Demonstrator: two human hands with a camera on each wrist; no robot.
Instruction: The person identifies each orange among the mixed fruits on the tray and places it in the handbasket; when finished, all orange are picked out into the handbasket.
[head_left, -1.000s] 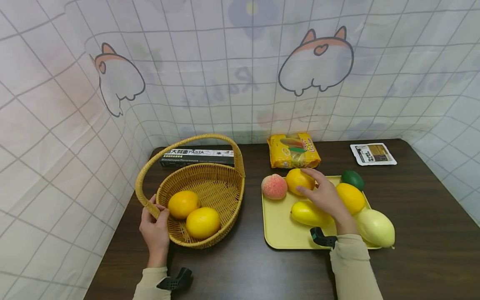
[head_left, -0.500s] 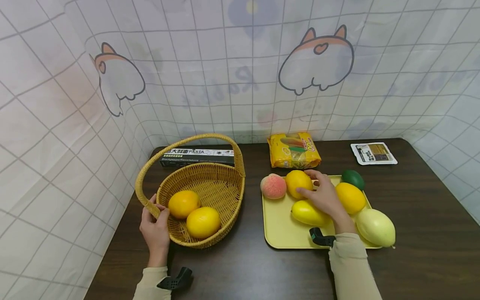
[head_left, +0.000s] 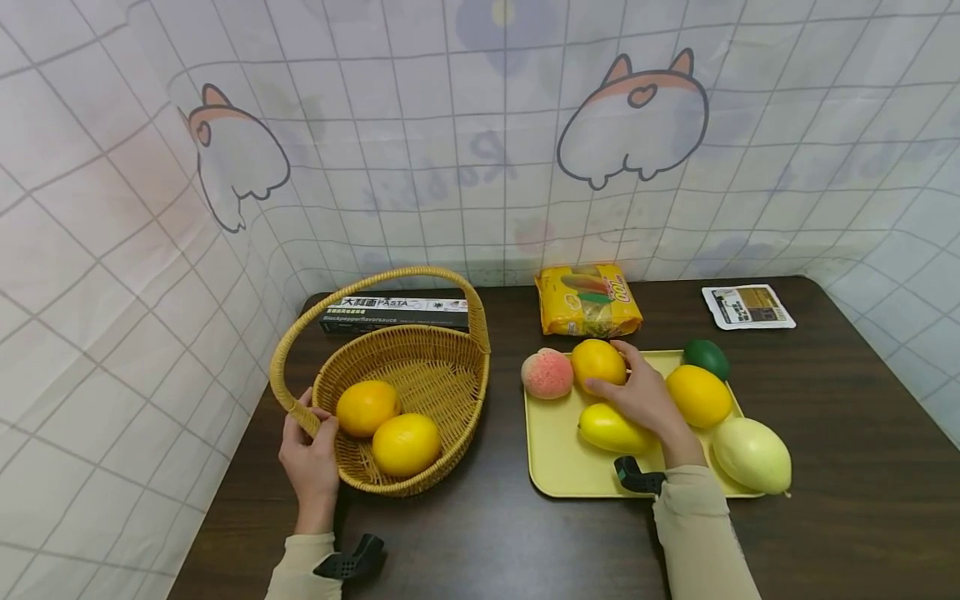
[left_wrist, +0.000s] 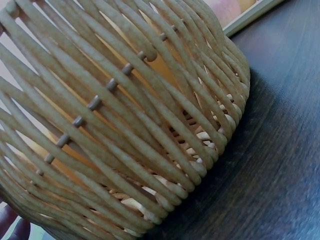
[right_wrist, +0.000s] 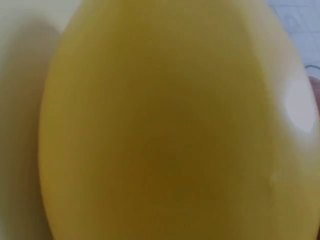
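Left hand (head_left: 309, 458): fingers and thumb are curled round the left foot of the handle (head_left: 420, 272), by which the basket (head_left: 448, 392) is gripped.
Basket: stood on the bench (head_left: 480, 542), left of the tray (head_left: 555, 462); its woven wall is shown close up by the left wrist camera.
Basket contents: a rear mango (head_left: 368, 408) and a front mango (head_left: 407, 446) are seen side by side in the left half.
Right hand (head_left: 641, 392): partly spread over the tray; the orange (head_left: 597, 365) is pinched between thumb and fingers.
Orange: located at the tray's rear edge, just beside the peach (head_left: 547, 373).
Tray, other items: a long fruit (head_left: 613, 428) is set below the right hand; a lemon (head_left: 699, 397), an avocado (head_left: 707, 359) and a pomelo (head_left: 752, 455) are ranged along the right side.
Bench rear: a box (head_left: 397, 315) is placed behind the basket, a bag (head_left: 588, 302) behind the tray, a sachet (head_left: 748, 307) farther right.
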